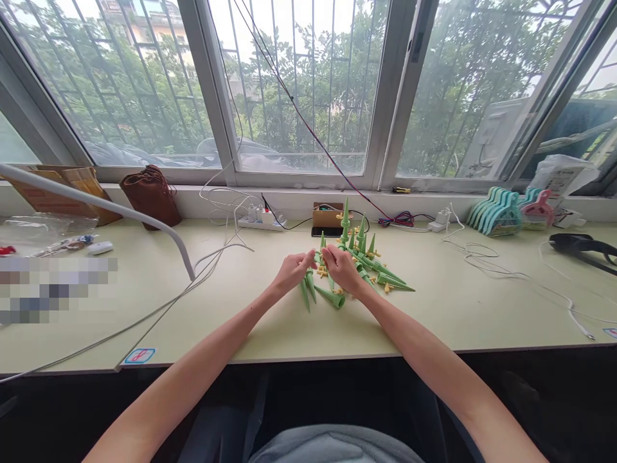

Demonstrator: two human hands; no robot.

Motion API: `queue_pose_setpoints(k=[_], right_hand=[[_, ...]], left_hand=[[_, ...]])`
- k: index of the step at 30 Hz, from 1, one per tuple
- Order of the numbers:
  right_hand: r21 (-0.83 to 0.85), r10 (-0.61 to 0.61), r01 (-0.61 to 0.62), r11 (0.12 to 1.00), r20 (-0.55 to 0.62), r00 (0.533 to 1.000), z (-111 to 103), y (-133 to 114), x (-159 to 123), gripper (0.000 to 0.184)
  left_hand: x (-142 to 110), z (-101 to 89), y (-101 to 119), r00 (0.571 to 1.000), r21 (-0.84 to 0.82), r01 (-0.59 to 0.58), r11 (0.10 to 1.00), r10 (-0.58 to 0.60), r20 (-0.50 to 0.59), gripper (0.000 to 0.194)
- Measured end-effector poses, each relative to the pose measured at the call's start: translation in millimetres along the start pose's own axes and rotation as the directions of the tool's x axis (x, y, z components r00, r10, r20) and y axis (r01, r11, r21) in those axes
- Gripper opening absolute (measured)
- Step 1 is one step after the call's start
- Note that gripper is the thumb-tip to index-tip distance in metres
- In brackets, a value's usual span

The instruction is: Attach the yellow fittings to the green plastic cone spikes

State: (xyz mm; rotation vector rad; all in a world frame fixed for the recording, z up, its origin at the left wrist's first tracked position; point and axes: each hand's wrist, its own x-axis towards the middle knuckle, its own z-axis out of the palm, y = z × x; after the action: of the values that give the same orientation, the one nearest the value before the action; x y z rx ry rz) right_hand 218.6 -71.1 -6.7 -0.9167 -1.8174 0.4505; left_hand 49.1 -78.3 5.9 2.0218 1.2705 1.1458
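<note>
Both hands are close together over a pile of green plastic watering spikes (376, 263) with small yellow valves. My left hand (295, 270) is closed in a pinch, and a bit of yellow shows by its fingertips. Facing it, my right hand (341, 265) is curled closed, its knuckles hiding whatever is inside. Two slim green spikes (305, 294) lie just below the left hand. A hollow green cone (332, 297) rests below the right hand, its wide end to the right. One tall green spike (345, 222) stands point up behind the hands.
A small cardboard box (328, 211) and a black phone (326, 231) sit behind the pile. White cables (212, 257) cross the table on the left. Teal hangers (496, 212) stand at the back right, near a black headset (581, 244). A brown pouch (150, 196) leans at the windowsill.
</note>
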Motion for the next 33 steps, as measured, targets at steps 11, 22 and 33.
queue_pose_setpoints(k=[11, 22, 33], right_hand=[[-0.007, 0.013, -0.013, 1.000, 0.042, 0.999, 2.0, 6.1, -0.3, 0.042], [-0.038, 0.018, -0.017, 0.999, 0.020, 1.000, 3.0, 8.9, 1.6, 0.047], [-0.037, -0.004, 0.005, 0.999, 0.014, 1.000, 4.1, 1.4, 1.7, 0.045]], left_hand=[[1.2, -2.3, -2.1, 0.991, -0.031, -0.125, 0.992, 0.123, -0.046, 0.043], [0.5, -0.4, -4.0, 0.972, -0.035, -0.225, 0.974, 0.222, -0.078, 0.035], [-0.1, 0.8, 2.1, 0.977, -0.053, -0.194, 0.980, 0.188, -0.098, 0.038]])
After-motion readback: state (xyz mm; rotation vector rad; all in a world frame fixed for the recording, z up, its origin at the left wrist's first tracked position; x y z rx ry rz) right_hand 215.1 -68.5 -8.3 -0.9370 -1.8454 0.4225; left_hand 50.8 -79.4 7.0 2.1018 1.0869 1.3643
